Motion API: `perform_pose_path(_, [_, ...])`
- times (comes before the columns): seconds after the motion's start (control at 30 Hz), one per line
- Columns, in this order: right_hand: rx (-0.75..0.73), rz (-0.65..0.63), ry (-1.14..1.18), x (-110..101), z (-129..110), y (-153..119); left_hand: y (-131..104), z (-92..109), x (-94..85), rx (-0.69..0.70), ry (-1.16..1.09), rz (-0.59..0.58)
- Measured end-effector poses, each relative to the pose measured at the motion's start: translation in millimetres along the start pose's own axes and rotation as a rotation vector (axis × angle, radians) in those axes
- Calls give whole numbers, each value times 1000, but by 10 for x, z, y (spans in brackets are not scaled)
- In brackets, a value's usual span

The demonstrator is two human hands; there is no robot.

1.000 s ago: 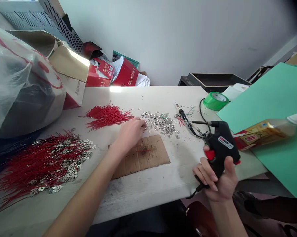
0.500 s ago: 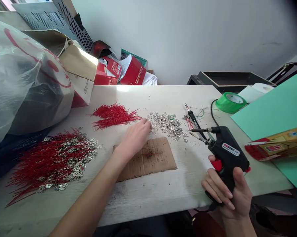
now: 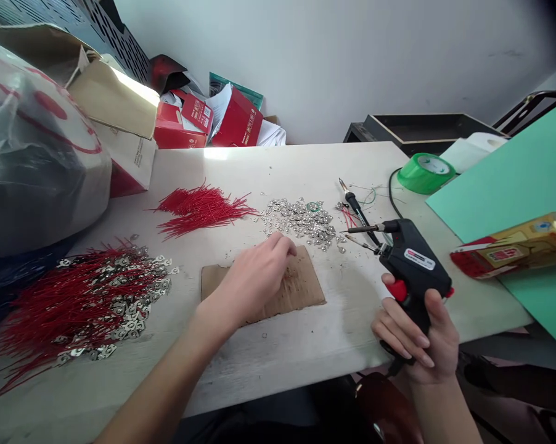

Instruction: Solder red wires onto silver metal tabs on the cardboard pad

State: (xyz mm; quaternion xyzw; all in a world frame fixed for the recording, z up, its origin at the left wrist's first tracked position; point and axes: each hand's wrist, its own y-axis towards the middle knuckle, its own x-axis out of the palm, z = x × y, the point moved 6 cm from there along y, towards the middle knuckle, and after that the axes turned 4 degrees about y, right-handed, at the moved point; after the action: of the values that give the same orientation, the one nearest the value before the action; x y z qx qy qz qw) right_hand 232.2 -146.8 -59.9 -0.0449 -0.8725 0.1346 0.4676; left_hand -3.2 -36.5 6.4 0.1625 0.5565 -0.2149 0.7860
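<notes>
My left hand (image 3: 259, 271) is over the cardboard piece (image 3: 306, 283), fingers pinched together; whatever they hold is hidden. In my right hand (image 3: 417, 336) is a black soldering gun (image 3: 419, 259) with a red trigger, its tip pointing left. Small silver metal parts (image 3: 301, 219) lie in a loose pile just behind the cardboard. Behind and to the left of my left hand is a bundle of red wires (image 3: 204, 209). A larger heap of red wires with metal tabs (image 3: 93, 302) spreads over the left of the table.
A soldering iron (image 3: 359, 209) lies behind the gun's tip. Green tape (image 3: 426, 172), a paper roll (image 3: 474, 151) and a yellow-red packet (image 3: 513, 245) are at the right. A plastic bag (image 3: 42, 166) and an open carton (image 3: 116, 98) stand at the left, red boxes (image 3: 241, 117) at the back.
My left hand has moved from the edge of the silver pile toward me, over the cardboard. The view has shifted slightly; my right hand still holds the soldering gun.
</notes>
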Motion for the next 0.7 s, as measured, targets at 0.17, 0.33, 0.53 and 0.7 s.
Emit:
perform_pose_path(0.17, [-1,18,-38,27,-11,12,-15,144,102,69,74,-28])
perform_pose_path(0.33, [19,22,-37,25,-14,5,9,96,147,31,57,-95])
perform_pose_path(0.53, [19,26,-2,9,-5,-10,2,60,108,-9,-49,-49])
perform_pose_path(0.7, [32,47,-36,-3,-16,-8,-13,81,104,-9,-151,17])
